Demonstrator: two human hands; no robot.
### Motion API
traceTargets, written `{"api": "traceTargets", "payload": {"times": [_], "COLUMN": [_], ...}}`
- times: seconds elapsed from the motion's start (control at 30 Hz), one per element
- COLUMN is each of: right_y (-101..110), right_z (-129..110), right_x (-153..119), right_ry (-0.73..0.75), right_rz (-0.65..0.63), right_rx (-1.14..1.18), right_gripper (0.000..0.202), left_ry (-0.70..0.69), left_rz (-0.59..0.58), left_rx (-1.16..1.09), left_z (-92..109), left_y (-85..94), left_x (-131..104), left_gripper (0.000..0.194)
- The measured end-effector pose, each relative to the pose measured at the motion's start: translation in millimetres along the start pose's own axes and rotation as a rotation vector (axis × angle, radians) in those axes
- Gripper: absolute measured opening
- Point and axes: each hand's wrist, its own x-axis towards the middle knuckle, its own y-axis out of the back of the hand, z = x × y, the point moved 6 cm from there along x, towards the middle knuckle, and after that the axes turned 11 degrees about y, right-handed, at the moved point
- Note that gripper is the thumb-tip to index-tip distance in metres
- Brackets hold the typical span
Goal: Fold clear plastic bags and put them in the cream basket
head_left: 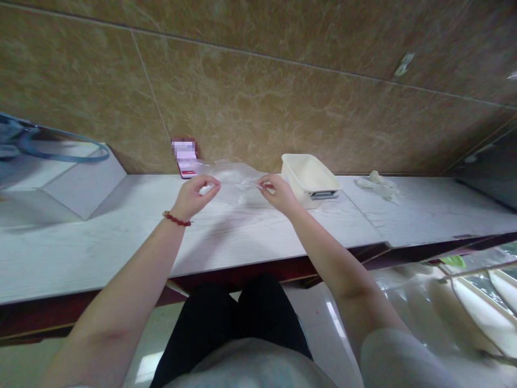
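Above white counter (250,231), two hands, one clear bag (236,173)

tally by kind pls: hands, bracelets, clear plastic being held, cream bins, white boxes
Left hand and right hand: 2
Red bracelet: 1
Held clear plastic: 1
Cream bin: 1
White box: 1
Total: 6

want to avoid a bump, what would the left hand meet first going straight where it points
First the clear plastic, which the left hand seems to pinch at its edge; beyond it, probably the right hand, though depth is unclear.
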Motion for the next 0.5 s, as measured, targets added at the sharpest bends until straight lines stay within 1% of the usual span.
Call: {"api": "traceTargets", "payload": {"times": [0.07, 0.13, 0.3, 0.43, 0.5], "right_y": [-8.3, -17.1, -34.3, -41.5, -43.1], "right_z": [-5.2, -5.9, -5.8, -12.1, -17.4], "right_x": [-21.8, -41.8, -85.3, -115.2, -126.0], "right_ry": [0.083, 0.113, 0.084, 0.042, 0.030], "right_rz": [-0.028, -0.054, -0.154, -0.241, -0.270], "right_rx": [-0.058, -0.097, -0.161, -0.178, -0.172], "right_gripper": [0.006, 0.006, 0.006, 0.008, 0.009], "left_ry": [-0.029, -0.033, -0.015, -0.002, 0.006], "left_rz": [-0.078, -0.168, -0.337, -0.461, -0.492], "left_rx": [0.080, 0.114, 0.161, 0.227, 0.248], "left_z": [-4.9, -9.8, -15.4, -17.8, -17.6], "left_y": [-11.5, -23.0, -42.5, -50.6, -51.3], "left_x": [-24.4, -45.0, -86.6, -114.0, -123.3], "left_gripper": [0.015, 0.015, 0.018, 0.019, 0.019]}}
